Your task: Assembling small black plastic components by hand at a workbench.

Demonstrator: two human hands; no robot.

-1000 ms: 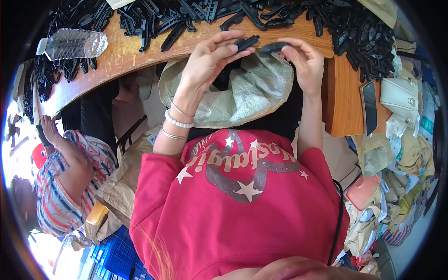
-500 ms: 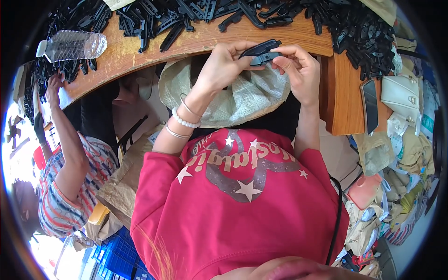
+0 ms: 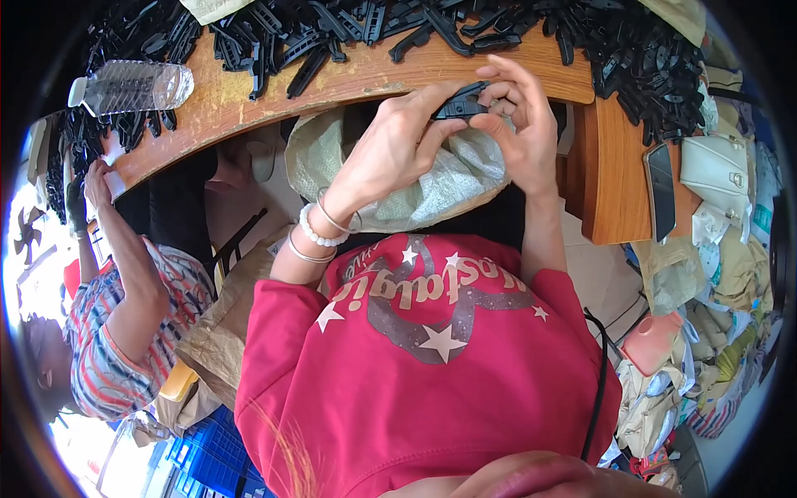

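Observation:
A small dark plastic part [image 3: 462, 104], apparently of black pieces fitted together, is held just off the table's front edge. My left hand [image 3: 397, 141] grips its left end between thumb and fingers. At the other end, the thumb and curled fingers of my right hand [image 3: 523, 129] close on it, while the index finger is raised. Partly hidden by my hands and forearms, a white woven sack [image 3: 423, 199] hangs open below them. More black plastic parts [image 3: 332, 33] lie heaped along the far side of the table [image 3: 241, 104].
A clear plastic bottle [image 3: 137, 85] lies on the table at left. On the right are a larger heap of black parts [image 3: 639, 70], a phone [image 3: 660, 191] and a white handbag [image 3: 714, 170]. Another person's arm [image 3: 124, 241] reaches to the table at far left.
The black part has been turned and sits lower, more covered by my left hand. My right index finger has lifted off it. The other person's hand has shifted slightly down.

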